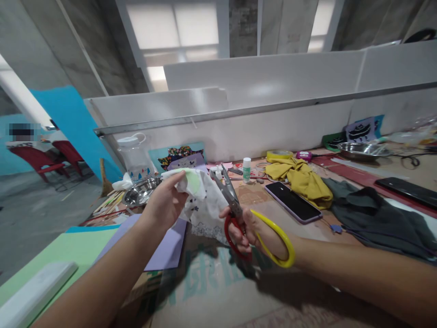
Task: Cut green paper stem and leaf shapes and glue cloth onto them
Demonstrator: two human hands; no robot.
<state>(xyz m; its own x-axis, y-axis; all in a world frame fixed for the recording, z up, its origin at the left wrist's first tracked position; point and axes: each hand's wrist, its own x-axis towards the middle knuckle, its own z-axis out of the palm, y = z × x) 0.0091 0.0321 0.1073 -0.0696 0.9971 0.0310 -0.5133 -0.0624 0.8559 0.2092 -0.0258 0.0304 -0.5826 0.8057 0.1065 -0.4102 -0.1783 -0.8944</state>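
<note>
My left hand [167, 200] pinches the upper left part of a white patterned cloth [208, 207] with small dark motifs and a lacy lower edge. A pale green piece [192, 183] lies against the cloth near my fingers. In my right hand [251, 228] is a pair of scissors [235, 207] with one red and one yellow handle loop. Its blades are parted and point up and away, right beside the cloth's right edge. Whether they touch the cloth I cannot tell. The cloth hangs above the cardboard-covered table [218, 291].
Purple sheets [167, 248] and green sheets [92, 248] lie at left under a white case [37, 291]. Behind stand a metal bowl [139, 191], a plastic jug [133, 157] and a glue stick [246, 170]. To the right are a phone [292, 202], yellow cloth [300, 180] and dark cloth [372, 214].
</note>
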